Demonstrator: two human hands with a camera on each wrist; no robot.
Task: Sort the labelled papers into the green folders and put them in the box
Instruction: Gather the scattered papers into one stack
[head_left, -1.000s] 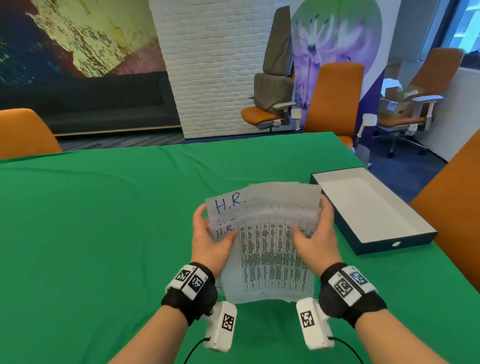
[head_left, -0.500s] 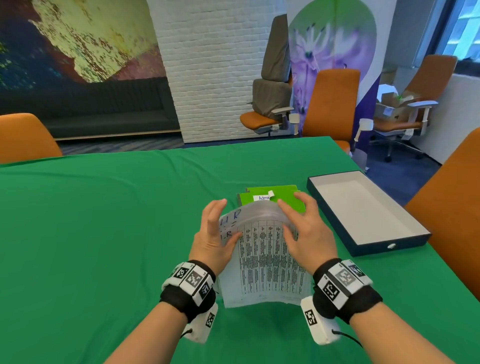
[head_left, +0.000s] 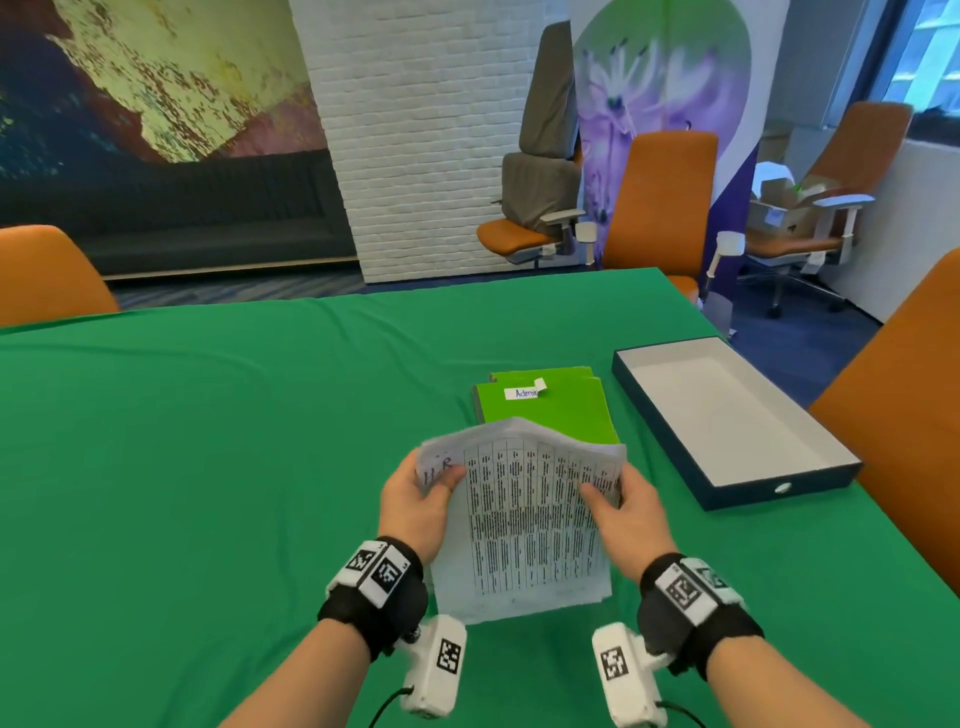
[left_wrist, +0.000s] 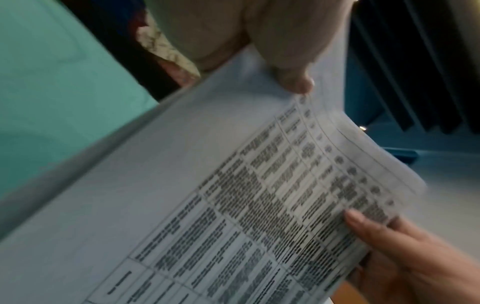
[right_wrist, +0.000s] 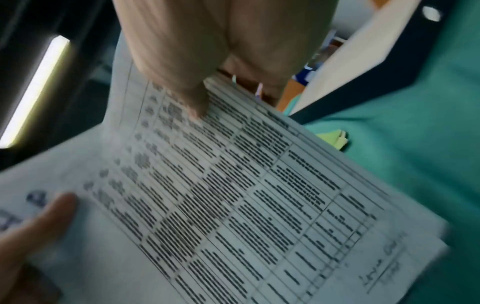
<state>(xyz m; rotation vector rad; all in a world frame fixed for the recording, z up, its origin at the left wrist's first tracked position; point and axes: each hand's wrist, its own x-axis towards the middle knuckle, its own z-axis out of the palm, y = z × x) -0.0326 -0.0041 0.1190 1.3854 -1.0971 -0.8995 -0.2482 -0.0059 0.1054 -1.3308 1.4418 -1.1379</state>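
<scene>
Now your left hand (head_left: 415, 499) and right hand (head_left: 626, 512) pinch the papers (head_left: 519, 525) at mid frame. Green folders (head_left: 545, 410) lie just above. The box (head_left: 727, 421) sits right.

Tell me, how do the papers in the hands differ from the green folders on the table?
The papers are white with printed tables, held up and bent over at the top by the left hand and right hand. The green folders are plain bright green, lie flat and untouched, and the top one bears a small label. Both are thin stacks.
</scene>
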